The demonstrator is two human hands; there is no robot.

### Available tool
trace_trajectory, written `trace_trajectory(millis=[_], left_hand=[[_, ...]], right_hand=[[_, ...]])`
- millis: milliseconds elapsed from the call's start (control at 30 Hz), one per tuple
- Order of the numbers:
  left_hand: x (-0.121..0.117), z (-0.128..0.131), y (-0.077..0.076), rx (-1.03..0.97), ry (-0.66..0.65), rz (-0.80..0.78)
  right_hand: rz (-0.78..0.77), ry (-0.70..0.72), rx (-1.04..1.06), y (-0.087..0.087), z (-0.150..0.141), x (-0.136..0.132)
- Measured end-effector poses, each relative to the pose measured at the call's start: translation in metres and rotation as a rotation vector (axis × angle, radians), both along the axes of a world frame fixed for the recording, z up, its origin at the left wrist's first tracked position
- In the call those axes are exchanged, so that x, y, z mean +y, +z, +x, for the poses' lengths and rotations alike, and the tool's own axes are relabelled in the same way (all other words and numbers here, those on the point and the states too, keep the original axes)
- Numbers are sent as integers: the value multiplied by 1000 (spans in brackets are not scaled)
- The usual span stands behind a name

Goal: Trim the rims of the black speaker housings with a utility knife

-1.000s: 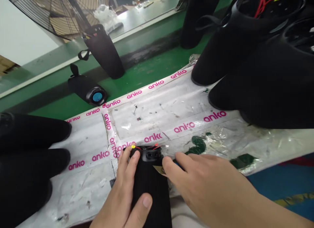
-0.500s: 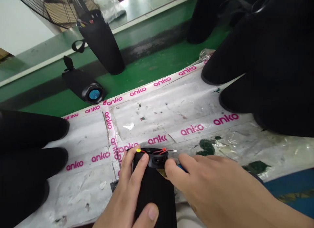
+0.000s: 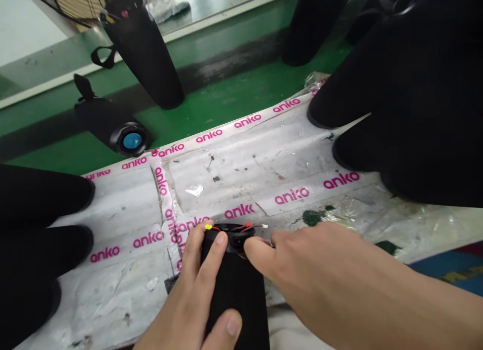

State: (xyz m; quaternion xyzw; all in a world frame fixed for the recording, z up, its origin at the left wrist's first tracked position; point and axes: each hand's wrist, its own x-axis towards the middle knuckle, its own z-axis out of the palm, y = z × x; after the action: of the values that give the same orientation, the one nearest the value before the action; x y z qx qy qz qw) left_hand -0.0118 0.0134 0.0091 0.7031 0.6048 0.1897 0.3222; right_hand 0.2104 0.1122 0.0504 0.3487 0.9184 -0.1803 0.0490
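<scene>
A black cylindrical speaker lies tilted in front of me, its end with a dark round port facing away. Red and black wires with a yellow plug, a red plug and a white plug stick out of that end. My left hand grips the speaker's left side, fingers near the rim and thumb on the cloth. My right hand is closed at the right of the rim around a thin blue-handled tool, which is almost wholly hidden by the fingers now.
Taped white sheeting printed "anko" covers the bench before me. Black speakers stand at left and right. On the green belt are an upright speaker and one lying down. A fan guard is behind.
My right hand has shifted slightly left and up along the rim, and its tool has become nearly hidden. My left hand keeps its hold on the speaker. The view has moved a little.
</scene>
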Motion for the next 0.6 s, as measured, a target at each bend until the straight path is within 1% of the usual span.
trace_trajectory(millis=[67, 133, 233, 333, 467, 533, 600], left_hand=[[-1, 2, 3, 7, -15, 19], [-2, 3, 3, 38, -22, 37], [-5, 4, 0, 90, -29, 64], [-5, 6, 0, 64, -82, 88], [2, 10, 10, 53, -100, 75], [5, 9, 14, 64, -112, 85], [5, 6, 11, 65, -128, 98]], right_hand=[[-12, 13, -101, 2, -2, 2], [-21, 25, -142, 4, -1, 2], [59, 10, -43, 6, 11, -3], [154, -27, 75, 6, 21, -13], [253, -142, 136, 1, 23, -32], [297, -197, 116, -5, 28, -44], [257, -228, 42, -11, 41, -56]])
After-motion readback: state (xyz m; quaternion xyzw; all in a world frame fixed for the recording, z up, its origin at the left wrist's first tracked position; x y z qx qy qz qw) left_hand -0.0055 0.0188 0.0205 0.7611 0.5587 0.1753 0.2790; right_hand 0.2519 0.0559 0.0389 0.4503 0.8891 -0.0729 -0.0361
